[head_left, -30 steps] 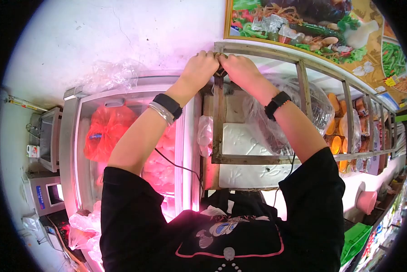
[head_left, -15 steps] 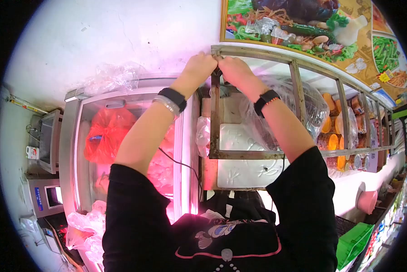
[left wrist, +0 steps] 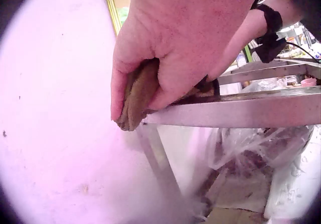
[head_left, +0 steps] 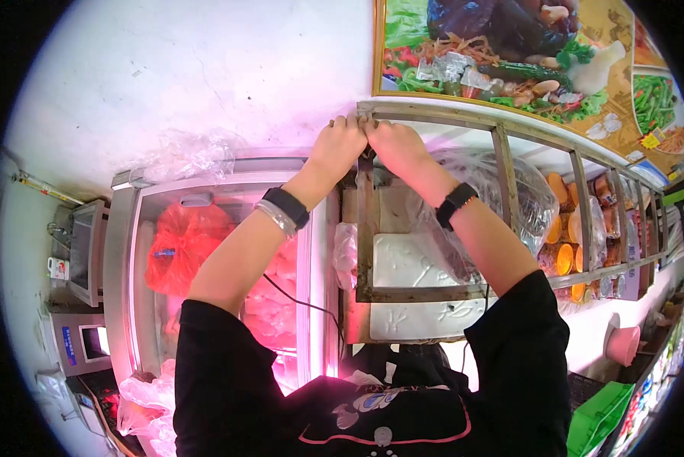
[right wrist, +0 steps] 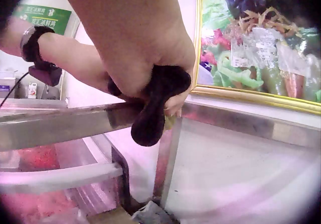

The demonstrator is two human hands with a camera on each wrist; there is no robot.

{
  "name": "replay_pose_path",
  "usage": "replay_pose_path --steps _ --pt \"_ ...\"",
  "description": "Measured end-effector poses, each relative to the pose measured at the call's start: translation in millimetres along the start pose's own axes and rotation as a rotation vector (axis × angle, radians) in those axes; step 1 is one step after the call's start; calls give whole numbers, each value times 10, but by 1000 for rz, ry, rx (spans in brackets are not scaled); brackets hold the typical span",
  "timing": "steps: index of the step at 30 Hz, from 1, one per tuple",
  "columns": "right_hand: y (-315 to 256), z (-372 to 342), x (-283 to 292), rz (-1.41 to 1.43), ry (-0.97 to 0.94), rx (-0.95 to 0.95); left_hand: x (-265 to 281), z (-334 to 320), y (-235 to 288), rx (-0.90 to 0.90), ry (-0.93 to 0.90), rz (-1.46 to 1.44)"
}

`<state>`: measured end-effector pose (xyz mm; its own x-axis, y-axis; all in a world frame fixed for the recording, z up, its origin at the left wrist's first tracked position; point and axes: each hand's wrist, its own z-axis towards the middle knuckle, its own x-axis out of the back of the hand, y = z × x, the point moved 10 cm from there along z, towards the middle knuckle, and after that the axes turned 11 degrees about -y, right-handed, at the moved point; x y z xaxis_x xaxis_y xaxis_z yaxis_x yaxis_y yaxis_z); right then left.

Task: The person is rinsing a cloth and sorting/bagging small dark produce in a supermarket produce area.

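My left hand (head_left: pixel 340 148) and right hand (head_left: pixel 395 146) meet at the far left corner of a metal rack frame (head_left: pixel 365 236), by the wall. In the left wrist view, the left fingers and thumb grip a folded brown cloth (left wrist: pixel 136 99) at the end of the bar (left wrist: pixel 251 109). The right wrist view shows a bunched part of the cloth (right wrist: pixel 149 121), nearly black there, poking out of the right hand's grip and hanging over the bar (right wrist: pixel 65 126). From the head view the cloth is mostly hidden under the hands.
Left of the frame stands a glass-topped case (head_left: pixel 307 251) with a red plastic bag (head_left: pixel 186 251). Inside the frame are a white foam box (head_left: pixel 406 259) and a clear plastic bag (head_left: pixel 532 198). Orange-lidded jars (head_left: pixel 564 259) stand further right. A framed food picture (head_left: pixel 502 53) hangs behind.
The head view has tilted, so the scene sits lower than half a second ago. Both hands stay together at the same frame corner, with only slight shifts.
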<state>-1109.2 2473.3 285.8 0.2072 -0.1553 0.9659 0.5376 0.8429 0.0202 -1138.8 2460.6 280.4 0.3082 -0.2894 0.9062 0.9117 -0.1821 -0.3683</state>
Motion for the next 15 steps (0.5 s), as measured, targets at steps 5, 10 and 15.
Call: replay_pose_path --steps 5,10,15 --pt "68 129 -84 -27 -36 -114 -161 111 -124 62 -35 -39" --pt "174 194 -71 62 -71 -157 -216 176 -206 92 -109 -160" --pt "12 32 -19 66 -126 -57 -56 -2 -107 -69 -208 -131"
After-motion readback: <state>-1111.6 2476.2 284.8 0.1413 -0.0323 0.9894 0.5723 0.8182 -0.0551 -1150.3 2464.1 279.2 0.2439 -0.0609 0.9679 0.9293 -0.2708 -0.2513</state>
